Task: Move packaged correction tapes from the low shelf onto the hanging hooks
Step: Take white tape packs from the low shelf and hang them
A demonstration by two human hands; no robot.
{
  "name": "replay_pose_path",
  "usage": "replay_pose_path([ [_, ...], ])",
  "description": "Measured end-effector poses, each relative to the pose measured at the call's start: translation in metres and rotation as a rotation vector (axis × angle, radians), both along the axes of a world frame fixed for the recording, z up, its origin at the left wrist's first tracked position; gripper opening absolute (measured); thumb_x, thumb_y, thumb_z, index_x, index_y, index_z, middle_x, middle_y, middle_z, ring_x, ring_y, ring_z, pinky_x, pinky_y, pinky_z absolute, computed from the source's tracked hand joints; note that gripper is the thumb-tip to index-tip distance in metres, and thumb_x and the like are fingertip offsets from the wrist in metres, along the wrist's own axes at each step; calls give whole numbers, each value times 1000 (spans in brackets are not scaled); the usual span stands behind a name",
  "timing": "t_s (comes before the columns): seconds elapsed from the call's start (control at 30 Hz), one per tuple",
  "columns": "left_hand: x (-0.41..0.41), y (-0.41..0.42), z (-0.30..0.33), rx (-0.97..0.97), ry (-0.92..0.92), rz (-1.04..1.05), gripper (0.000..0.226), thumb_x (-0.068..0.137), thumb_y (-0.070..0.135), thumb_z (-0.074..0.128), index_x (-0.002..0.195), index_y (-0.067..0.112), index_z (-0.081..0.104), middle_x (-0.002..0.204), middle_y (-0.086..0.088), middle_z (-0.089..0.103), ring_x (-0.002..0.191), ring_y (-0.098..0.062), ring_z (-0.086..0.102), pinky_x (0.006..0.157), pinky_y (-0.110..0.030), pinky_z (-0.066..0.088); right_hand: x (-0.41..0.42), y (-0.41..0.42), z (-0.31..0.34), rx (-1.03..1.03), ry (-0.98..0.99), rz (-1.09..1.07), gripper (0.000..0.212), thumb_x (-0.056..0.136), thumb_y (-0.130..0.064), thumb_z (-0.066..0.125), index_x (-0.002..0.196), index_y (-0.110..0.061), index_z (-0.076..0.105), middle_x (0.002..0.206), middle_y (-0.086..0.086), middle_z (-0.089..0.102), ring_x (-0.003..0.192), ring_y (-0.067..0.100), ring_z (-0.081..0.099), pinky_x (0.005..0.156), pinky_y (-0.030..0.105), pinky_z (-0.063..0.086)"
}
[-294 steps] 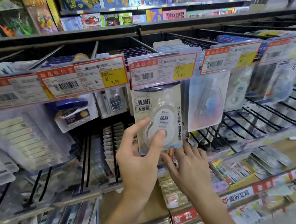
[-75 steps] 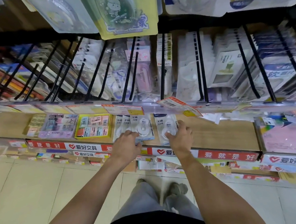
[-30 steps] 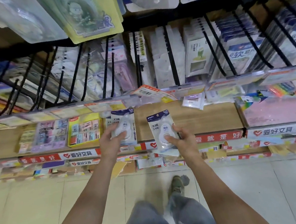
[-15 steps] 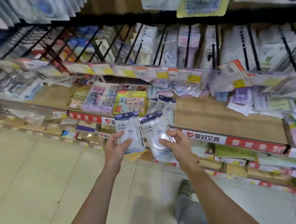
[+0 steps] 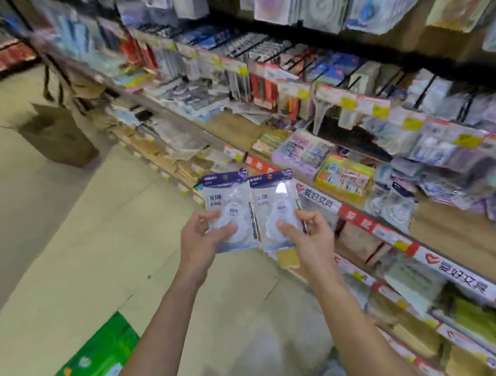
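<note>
Holding one tape pack in each hand, you stand in the aisle: left hand pinches the left pack, right hand grips the right pack, edges touching. Beyond them runs the low shelf, hooks of stock above.

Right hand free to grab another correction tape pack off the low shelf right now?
Probably not. The right hand already grips a correction tape pack, and the left hand holds another pack. The packs left on the low shelf lie unobstructed, but no fingers are spare.
</note>
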State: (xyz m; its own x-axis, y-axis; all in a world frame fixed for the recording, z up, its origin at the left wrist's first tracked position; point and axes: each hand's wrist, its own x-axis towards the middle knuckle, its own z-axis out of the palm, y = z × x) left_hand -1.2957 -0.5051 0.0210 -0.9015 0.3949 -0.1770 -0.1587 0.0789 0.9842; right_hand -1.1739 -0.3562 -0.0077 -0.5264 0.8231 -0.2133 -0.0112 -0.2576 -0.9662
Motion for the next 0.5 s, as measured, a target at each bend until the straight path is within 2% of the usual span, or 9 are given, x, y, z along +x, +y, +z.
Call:
replay_pose_path([
  [0.03,-6,-12,7,10,11,14,33,75,5,83,77,22,55,118,8,69,109,-14,63,71,-18,45,-10,-11,8,14,20,15,26,78,-7,83,86,-14,59,112,-5,68,102,6,67,85,24,54],
  [0.13,-31,-45,27,65,45,48,29,78,3,81,86,16,57,116,10,69,111,-15,64,72,-14,48,-40,-40,32,45,73,56,25,80,-12,83,87,-18,60,116,-9,67,108,8,66,90,29,53],
  [0.23,-55,-68,50,119,80,79,30,79,-2,79,92,16,59,116,-2,71,95,-15,70,73,-20,53,-66,-60,62,76,122,106,24,82,-9,80,94,-14,61,114,-7,69,99,1,68,83,23,55],
  [0.33,-75,-79,70,189,124,101,31,78,-9,76,90,13,58,109,1,71,82,-5,70,67,-17,54,-92,-70,83,72,165,128,28,82,-9,81,100,-8,59,112,-7,71,102,6,70,84,29,58],
  [0.4,-92,-79,79,212,155,118,32,77,-10,76,88,14,58,108,2,71,86,-8,70,69,-18,55,-110,-70,94,81,192,132,28,81,-6,80,97,-6,58,107,-13,72,100,4,70,82,25,59],
  [0.5,-123,-74,91,240,202,119,33,76,-10,77,87,14,58,109,2,71,86,-5,70,67,-17,54,-141,-65,106,113,233,124,27,80,-3,81,91,-9,57,108,-6,72,98,5,70,76,22,57],
])
